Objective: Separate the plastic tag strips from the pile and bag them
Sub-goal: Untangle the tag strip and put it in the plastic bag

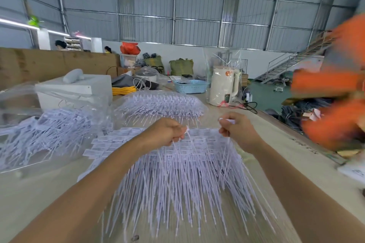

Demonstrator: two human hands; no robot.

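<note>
A long pale worktop [233, 116] runs away from the camera inside a tall hall with grey metal walls. The biggest thing on it is the pile of plastic tag strips [177, 179], spread in the middle near the camera, their printed label heads lying toward the far side and their thin white tails fanning toward the near edge. To the left lies a clear bag [39, 130], partly filled with more strips and open toward the pile. Beyond the pile sits a second clear bag [162, 104], packed full with strips. Further back stand a white box [79, 89], a cream kettle [224, 87] wrapped in clear film, a light blue basket [190, 86] and a coil of yellow cable [123, 90]. At the right edge a blurred person in an orange sleeve [333, 108] stands beside the worktop.

Both hands hover over the far part of the pile. The left hand [167, 131] has its grip curled around a few strips, pinching them at their heads. The right hand [236, 127] likewise pinches the heads of some strips, whose tails hang down to the pile.
</note>
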